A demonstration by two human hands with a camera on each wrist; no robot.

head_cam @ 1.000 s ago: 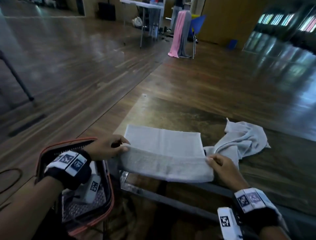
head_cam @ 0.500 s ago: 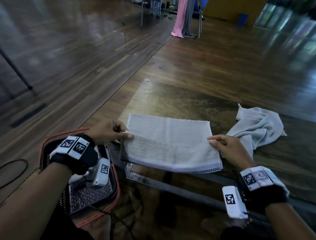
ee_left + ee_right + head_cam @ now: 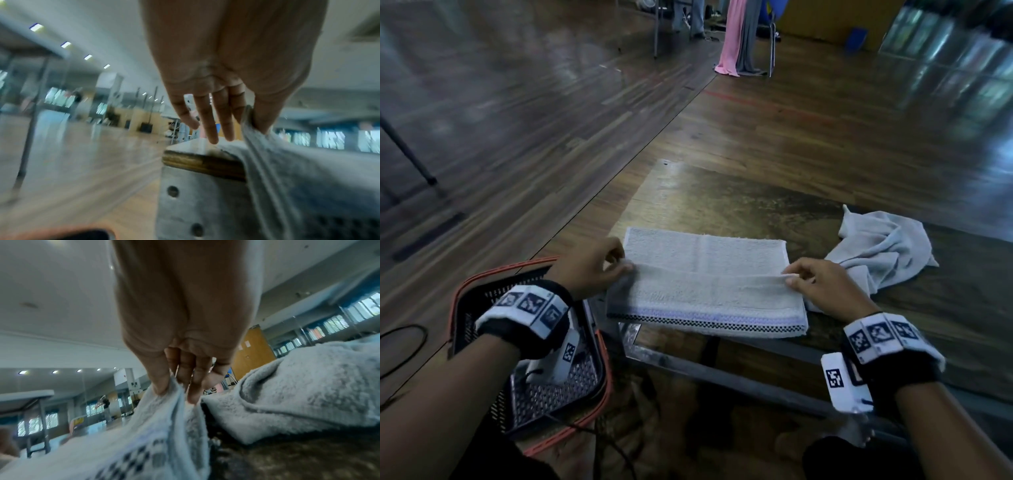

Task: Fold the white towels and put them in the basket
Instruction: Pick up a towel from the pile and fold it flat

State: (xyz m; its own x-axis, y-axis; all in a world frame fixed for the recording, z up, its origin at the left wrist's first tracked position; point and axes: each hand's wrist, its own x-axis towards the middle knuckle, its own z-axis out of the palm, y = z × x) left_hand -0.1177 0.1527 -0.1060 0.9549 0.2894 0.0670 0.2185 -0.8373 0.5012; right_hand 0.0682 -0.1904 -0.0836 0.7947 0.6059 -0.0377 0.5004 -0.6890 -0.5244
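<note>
A rectangular white terry towel [image 3: 705,287] with checkered hem lies between left hand [image 3: 589,267] and right hand [image 3: 825,287], each pinching its folded edge.

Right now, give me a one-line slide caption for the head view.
Both hands, left hand and right hand, pinch the flat towel's near layer mid-fold on the table; crumpled towel waits beside, basket below left.
</note>
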